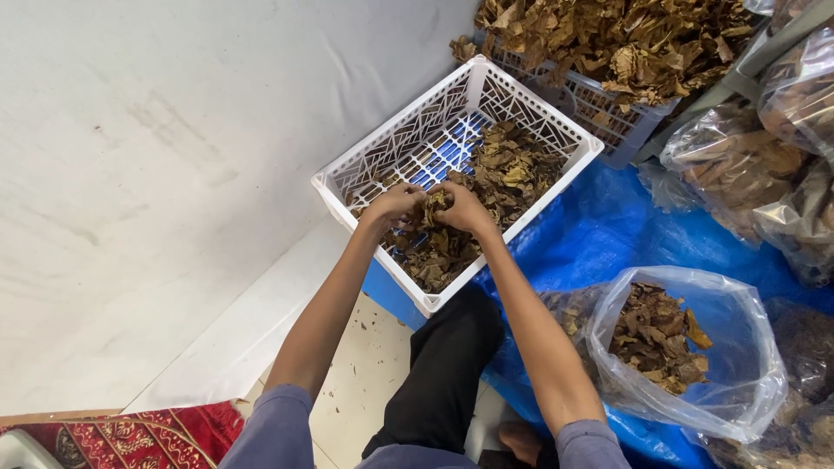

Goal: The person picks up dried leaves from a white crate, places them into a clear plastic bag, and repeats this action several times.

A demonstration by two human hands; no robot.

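Note:
A white plastic lattice crate (pixel 347 167) sits on the floor in front of me, partly filled with dry brown leaves (pixel 508 165). My left hand (pixel 395 204) and my right hand (pixel 465 208) are side by side over the crate's near part. Both have their fingers closed on the same small clump of dried leaves (pixel 432 207) between them. Both forearms reach forward from the bottom of the view.
A second crate (pixel 599 108) heaped with dry leaves stands behind the white one. An open clear plastic bag (pixel 738 382) holding leaves lies at the right on a blue tarp (pixel 599 230). More filled bags (pixel 738 165) sit at the far right. A white wall (pixel 174 174) rises on the left.

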